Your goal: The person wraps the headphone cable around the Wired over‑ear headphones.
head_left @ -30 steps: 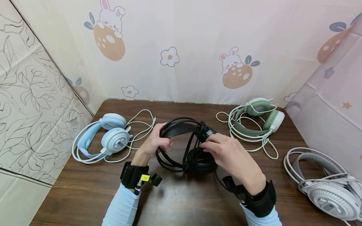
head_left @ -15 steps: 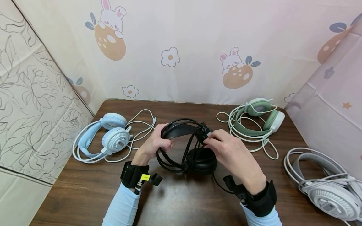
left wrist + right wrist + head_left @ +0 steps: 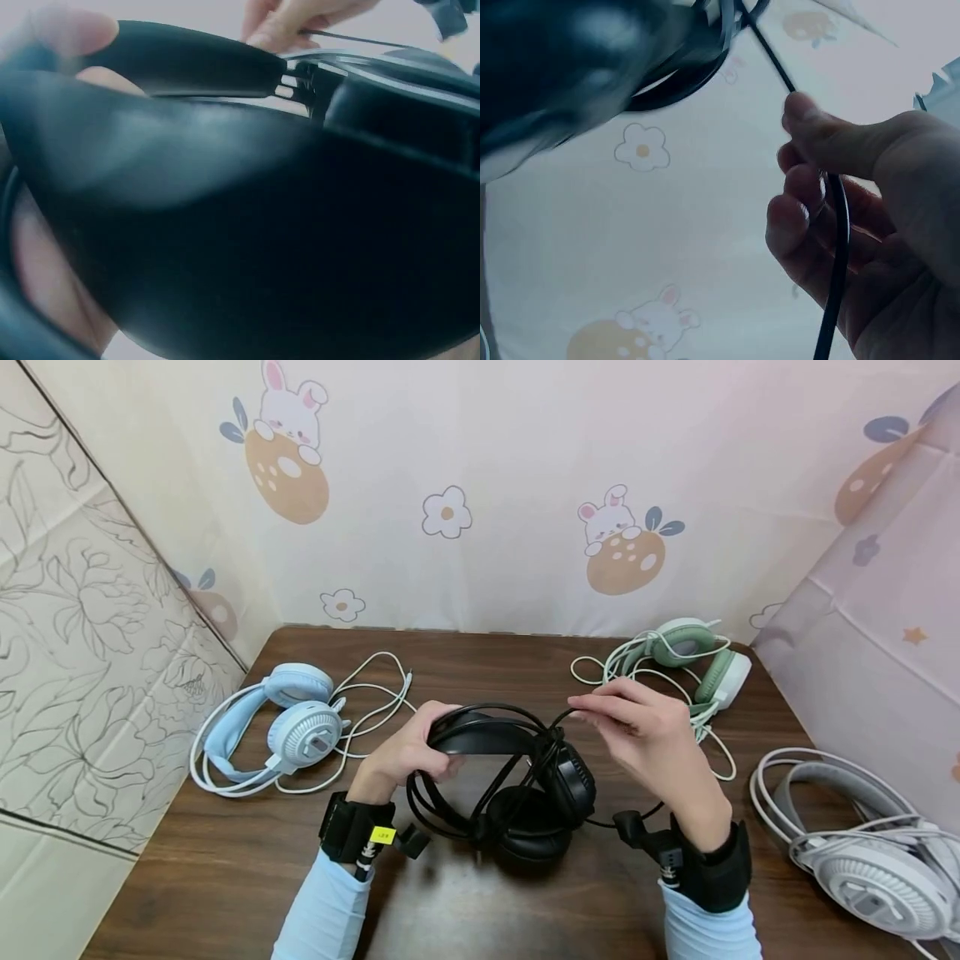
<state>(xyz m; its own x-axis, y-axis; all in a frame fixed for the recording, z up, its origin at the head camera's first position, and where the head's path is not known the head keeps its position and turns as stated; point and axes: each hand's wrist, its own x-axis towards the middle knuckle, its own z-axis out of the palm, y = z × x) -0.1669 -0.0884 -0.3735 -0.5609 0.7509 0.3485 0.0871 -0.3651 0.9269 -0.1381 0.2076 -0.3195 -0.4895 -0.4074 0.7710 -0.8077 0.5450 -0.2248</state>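
I see the black over-ear headphones with padded headband point(image 3: 558, 789) over the middle of the dark brown wood-grain surface point(image 3: 465, 910), long axis running left to right: the headband arch points left, the ear cups lie right. My left grip point(image 3: 412, 747) is curled round the arch. My right grip point(image 3: 648, 727) pinches a thin black rubbery cable point(image 3: 843, 232), fingertips closed on it, beside the headphones; the cable continues past my palm.
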